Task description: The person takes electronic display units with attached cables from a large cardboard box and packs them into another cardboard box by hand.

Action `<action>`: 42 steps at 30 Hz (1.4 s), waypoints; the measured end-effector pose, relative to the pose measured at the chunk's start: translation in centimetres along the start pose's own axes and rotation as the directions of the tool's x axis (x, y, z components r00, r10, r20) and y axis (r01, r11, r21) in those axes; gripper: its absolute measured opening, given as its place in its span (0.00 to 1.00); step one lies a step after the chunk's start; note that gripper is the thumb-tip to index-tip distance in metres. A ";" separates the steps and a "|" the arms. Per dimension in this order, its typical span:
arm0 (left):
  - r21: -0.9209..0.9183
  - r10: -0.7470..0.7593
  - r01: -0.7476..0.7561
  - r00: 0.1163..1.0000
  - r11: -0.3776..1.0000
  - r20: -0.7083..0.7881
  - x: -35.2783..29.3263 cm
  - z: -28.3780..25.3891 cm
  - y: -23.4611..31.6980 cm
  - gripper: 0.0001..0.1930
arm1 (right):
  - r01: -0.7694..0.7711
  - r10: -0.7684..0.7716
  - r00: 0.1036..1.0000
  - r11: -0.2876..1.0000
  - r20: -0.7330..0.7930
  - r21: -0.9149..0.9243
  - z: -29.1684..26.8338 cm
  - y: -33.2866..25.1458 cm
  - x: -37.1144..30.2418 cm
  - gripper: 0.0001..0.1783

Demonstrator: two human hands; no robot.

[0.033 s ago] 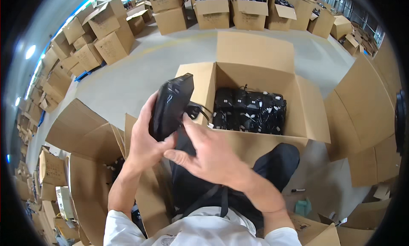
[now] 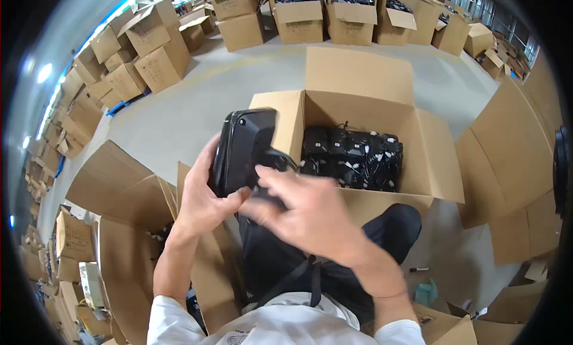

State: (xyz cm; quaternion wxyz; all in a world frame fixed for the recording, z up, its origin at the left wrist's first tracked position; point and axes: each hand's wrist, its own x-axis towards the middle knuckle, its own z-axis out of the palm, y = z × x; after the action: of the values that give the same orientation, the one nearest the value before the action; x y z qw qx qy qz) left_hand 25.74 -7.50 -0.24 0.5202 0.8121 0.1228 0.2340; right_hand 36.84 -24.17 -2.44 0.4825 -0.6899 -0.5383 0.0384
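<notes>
A flat black plastic device (image 2: 245, 145) with bevelled edges stands tilted in my left hand (image 2: 203, 196), whose fingers wrap its left side and whose thumb lies at its lower edge. A short loop of black cable (image 2: 277, 160) hangs at the device's right side. My right hand (image 2: 316, 213) is smeared by motion, its fingertips at the cable and the device's lower right. Whether it grips the cable cannot be made out. Just beyond, an open cardboard box (image 2: 364, 100) holds rows of similar black devices (image 2: 352, 157) with small white labels or connectors.
Another open carton (image 2: 128, 243) stands at my left, dark items inside. Tall open cartons (image 2: 507, 148) rise at the right. A marker (image 2: 419, 269) and a green object (image 2: 425, 292) lie low on the right. Stacked boxes (image 2: 158, 64) and filled cartons (image 2: 298, 28) line the far floor.
The device has turned so that more of its broad face shows. My right hand has shifted slightly right and blurred, and the cable loop has moved with it.
</notes>
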 end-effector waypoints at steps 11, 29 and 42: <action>-0.360 -0.125 0.241 0.940 0.901 0.316 4.8 5.6 -4.4 0.36 | -0.340 0.430 0.893 0.838 -0.133 0.428 -4.6 10.2 1.5 0.19; -0.816 0.226 -0.151 0.974 0.558 -0.025 15.6 9.3 0.7 0.27 | -0.043 0.061 0.995 0.974 -0.077 0.221 -15.6 8.8 6.7 0.32; -0.556 -0.357 0.660 0.746 0.505 0.562 20.1 9.3 -16.3 0.19 | -0.784 0.638 0.603 0.365 0.479 0.501 -7.3 39.2 1.9 0.35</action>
State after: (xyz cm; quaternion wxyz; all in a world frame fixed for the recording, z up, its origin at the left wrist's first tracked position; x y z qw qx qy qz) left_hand 48.44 1.10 -13.15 0.8559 0.4887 0.1559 -0.0648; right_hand 69.48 -25.51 -25.44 0.5722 -0.6216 -0.1775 0.5046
